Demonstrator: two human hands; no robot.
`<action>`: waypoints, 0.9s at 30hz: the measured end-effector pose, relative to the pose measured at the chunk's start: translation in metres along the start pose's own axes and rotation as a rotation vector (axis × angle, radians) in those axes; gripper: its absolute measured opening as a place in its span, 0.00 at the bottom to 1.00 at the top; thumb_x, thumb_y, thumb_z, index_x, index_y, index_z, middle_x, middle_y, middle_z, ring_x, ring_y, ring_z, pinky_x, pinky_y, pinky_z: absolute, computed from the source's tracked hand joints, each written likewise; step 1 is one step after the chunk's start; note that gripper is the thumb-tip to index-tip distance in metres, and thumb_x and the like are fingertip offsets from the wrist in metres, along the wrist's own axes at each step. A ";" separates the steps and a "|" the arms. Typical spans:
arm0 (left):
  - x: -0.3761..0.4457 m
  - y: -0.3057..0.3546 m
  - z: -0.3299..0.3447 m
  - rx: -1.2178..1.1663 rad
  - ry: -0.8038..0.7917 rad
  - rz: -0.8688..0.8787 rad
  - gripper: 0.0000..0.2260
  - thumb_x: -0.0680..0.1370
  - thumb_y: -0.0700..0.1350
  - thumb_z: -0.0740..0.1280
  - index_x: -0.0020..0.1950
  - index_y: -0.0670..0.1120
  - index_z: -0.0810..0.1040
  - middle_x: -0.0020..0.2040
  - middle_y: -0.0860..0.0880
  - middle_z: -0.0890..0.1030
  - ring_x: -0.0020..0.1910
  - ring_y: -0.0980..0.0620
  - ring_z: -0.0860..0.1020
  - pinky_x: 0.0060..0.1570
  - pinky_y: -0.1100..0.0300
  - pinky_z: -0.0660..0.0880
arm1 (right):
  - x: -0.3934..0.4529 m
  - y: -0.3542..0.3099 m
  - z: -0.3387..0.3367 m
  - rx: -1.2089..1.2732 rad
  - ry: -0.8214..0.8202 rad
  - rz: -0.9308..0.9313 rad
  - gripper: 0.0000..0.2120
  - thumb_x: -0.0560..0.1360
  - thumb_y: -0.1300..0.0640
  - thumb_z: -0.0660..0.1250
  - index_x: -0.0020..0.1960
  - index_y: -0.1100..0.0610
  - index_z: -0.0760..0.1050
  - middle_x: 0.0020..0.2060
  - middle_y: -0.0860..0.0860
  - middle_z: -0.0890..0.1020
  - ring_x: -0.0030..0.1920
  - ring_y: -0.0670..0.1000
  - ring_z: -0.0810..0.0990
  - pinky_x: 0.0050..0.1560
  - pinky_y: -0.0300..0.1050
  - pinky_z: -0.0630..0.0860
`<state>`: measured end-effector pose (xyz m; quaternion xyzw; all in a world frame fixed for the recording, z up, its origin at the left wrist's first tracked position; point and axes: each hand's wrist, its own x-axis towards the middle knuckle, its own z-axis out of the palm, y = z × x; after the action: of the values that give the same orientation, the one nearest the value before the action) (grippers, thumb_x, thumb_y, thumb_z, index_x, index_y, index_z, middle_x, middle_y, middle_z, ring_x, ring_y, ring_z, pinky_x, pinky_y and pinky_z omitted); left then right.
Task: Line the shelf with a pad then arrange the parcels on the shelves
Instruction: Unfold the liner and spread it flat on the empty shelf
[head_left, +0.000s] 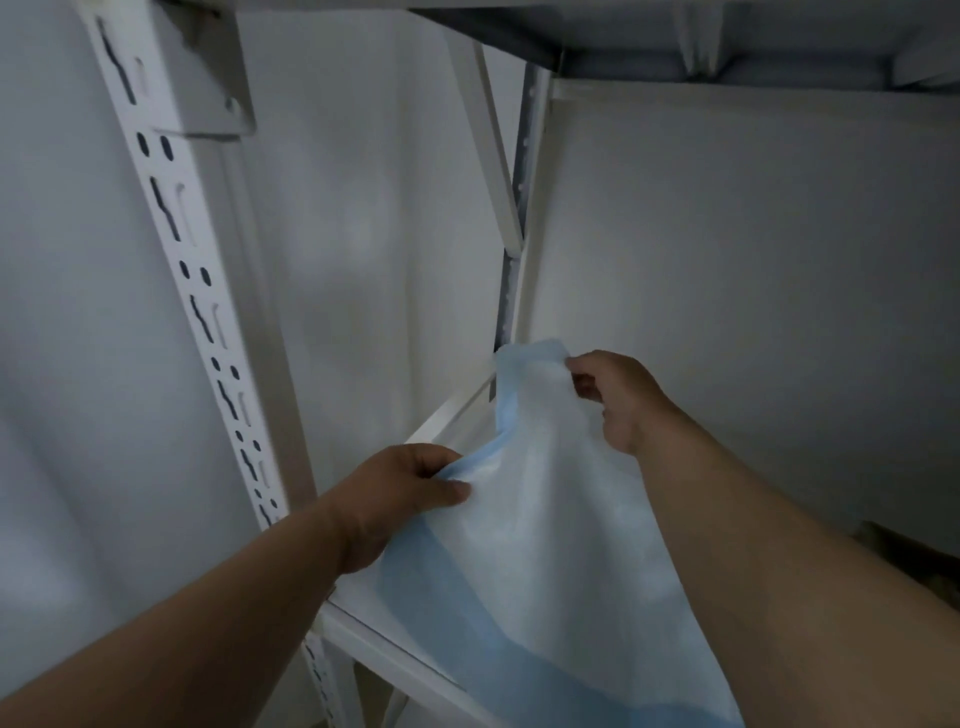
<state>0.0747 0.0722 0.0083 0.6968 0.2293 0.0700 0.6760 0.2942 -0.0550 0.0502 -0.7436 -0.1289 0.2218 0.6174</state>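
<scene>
A thin pad (550, 509), white on one face and light blue along its edges, hangs above a white metal shelf (384, 644). My left hand (400, 499) pinches its near left edge. My right hand (618, 400) grips its far upper corner, close to the rear upright post. The pad drapes down between both hands and falls past the shelf's front rail. No parcels are in view.
A white slotted upright (197, 312) of the rack rises at the left front. A rear post (514, 270) stands in the corner, with white walls behind. Another shelf (675, 36) sits overhead. A dark brownish object (904, 556) shows at the right edge.
</scene>
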 end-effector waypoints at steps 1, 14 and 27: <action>0.000 -0.002 -0.001 -0.012 0.036 -0.014 0.06 0.74 0.35 0.72 0.42 0.44 0.87 0.43 0.39 0.85 0.41 0.43 0.82 0.50 0.49 0.78 | 0.000 0.000 -0.002 0.020 -0.014 0.006 0.07 0.77 0.57 0.67 0.41 0.57 0.76 0.42 0.54 0.80 0.41 0.52 0.77 0.37 0.45 0.68; 0.007 -0.038 -0.002 0.169 0.359 -0.125 0.02 0.74 0.40 0.75 0.44 0.45 0.84 0.44 0.37 0.83 0.38 0.43 0.80 0.39 0.54 0.78 | -0.001 -0.005 -0.034 0.091 0.194 0.025 0.12 0.72 0.59 0.64 0.31 0.56 0.66 0.28 0.53 0.64 0.30 0.52 0.62 0.33 0.45 0.59; 0.005 -0.051 0.002 0.238 0.207 -0.215 0.22 0.76 0.34 0.69 0.65 0.56 0.78 0.57 0.45 0.81 0.48 0.44 0.80 0.38 0.57 0.79 | 0.019 0.000 -0.040 -0.124 0.422 -0.222 0.09 0.77 0.63 0.63 0.54 0.60 0.79 0.47 0.53 0.78 0.47 0.53 0.75 0.45 0.41 0.69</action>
<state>0.0683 0.0716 -0.0428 0.7323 0.3775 0.0409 0.5654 0.3305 -0.0806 0.0528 -0.7913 -0.0913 -0.0158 0.6044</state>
